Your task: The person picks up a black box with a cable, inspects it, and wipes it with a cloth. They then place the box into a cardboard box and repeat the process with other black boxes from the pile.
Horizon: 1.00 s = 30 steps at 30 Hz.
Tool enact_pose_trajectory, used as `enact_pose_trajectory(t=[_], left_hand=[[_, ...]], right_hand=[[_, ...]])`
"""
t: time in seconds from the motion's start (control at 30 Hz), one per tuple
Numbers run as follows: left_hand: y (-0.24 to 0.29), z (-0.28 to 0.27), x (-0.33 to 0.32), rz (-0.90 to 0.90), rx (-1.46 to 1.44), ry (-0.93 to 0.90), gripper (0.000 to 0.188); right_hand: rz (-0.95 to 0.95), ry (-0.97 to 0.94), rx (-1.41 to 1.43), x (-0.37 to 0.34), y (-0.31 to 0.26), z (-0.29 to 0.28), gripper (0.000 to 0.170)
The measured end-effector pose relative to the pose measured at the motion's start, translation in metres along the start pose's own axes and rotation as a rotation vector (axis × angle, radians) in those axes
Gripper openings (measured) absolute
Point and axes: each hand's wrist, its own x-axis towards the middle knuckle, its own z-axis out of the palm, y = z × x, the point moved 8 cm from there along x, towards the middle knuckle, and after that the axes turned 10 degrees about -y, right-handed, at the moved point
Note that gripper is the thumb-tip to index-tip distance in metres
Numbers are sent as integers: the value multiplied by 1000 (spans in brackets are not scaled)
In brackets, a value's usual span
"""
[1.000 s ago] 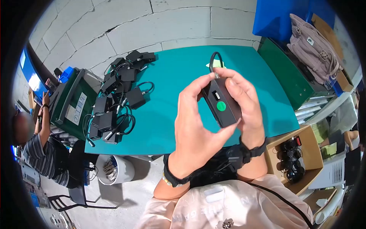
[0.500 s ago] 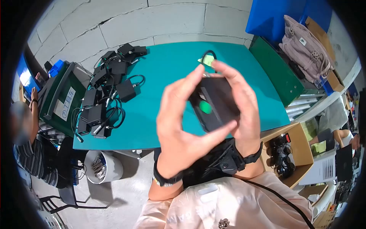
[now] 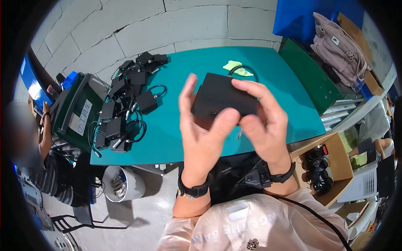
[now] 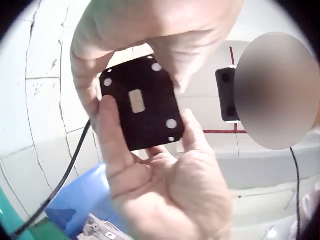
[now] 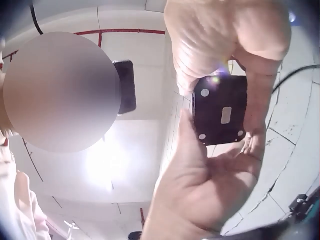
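Observation:
A black rectangular box (image 3: 224, 94) with a black cable (image 3: 252, 71) is held up in front of the chest, over the table's near part. My left hand (image 3: 199, 138) grips its left side, thumb along the near edge and forefinger pointing up beside it. From the right, my right hand (image 3: 268, 129) holds it with a finger across the top face and the thumb at the near edge. Both wrist views show the box's other face: white round dots near the corners and a pale rectangle (image 4: 136, 101) in the middle.
Several similar black boxes (image 3: 146, 101) with cables lie piled on the left of the green table (image 3: 184, 67). Yellow-green paper (image 3: 233, 65) lies at the back. Around it stand a white bin (image 3: 138, 184), a carton (image 3: 339, 184) of black items and a bag (image 3: 335, 50). Another person sits at left.
Both hands have turned the box over, so its slot and green round sticker are out of sight in the head view. The cable loop has swung to the right.

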Motion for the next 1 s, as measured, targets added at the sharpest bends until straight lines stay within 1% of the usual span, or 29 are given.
enact_pose_trajectory(t=[0.03,0.07,0.13,0.17,0.2,0.27,0.33,0.4,0.43,0.47,0.53,0.57,0.6,0.63,0.67,0.7,0.73,0.8,0.87,0.9,0.93,0.97,1.0], left_hand=[[-9,1,-1,-82,-87,-51,46],[-4,0,-2,-75,-82,-64,46],[-11,-6,-3,-252,-131,-44,44],[-13,-9,-2,-243,-151,-86,43],[-15,-12,-2,-239,-141,-106,43],[-21,-15,-5,-253,-149,-137,43],[-29,-18,-5,-273,-168,-144,44],[-25,-14,-4,-188,-90,-231,45],[-22,-13,-4,-170,-40,-239,45],[-22,-14,-4,-172,-39,-237,45],[-17,-15,-3,-104,15,-235,41],[-15,-14,-3,-104,11,-234,41],[-19,-16,-3,-189,25,-194,38],[-24,-18,-6,-278,38,-156,35],[-26,-16,-7,-287,29,-160,35],[-30,-16,-10,-314,-47,-121,33],[-34,-17,-11,-337,-120,-83,30],[-37,-17,-9,-299,-146,-69,31],[-53,-25,-12,-391,-241,55,32],[-57,-31,-7,-405,-220,-14,38],[-55,-34,-2,-410,-245,-34,34],[-57,-36,-2,-426,-242,-18,33],[-60,-39,-2,-440,-236,0,32]], right_hand=[[-14,9,0,-1,2,-1,47],[-58,15,-67,-1,1,0,55],[-154,34,-201,0,-6,2,72],[-128,10,-89,1,-3,2,82],[-145,25,-90,1,-3,-3,82],[-134,0,181,2,4,-9,83],[-229,178,66,-1,0,-18,62],[-191,77,-112,-4,1,-17,38],[-159,225,-101,-6,-3,-19,26],[-157,224,-99,-6,-2,-18,26],[-108,200,-50,-6,4,-16,28],[-119,145,-42,-4,7,-13,31],[-116,146,-47,-1,8,-15,31],[-94,198,101,1,14,-23,34],[-70,253,247,1,21,-32,37],[-18,287,258,0,25,-42,42],[-32,324,304,-5,26,-53,40],[4,463,459,-18,36,-73,39],[-71,615,805,-34,55,-99,36],[-78,655,862,-44,68,-120,32],[-75,677,842,-51,77,-139,29],[-107,653,857,-56,78,-147,28],[-139,626,875,-50,71,-145,27]])
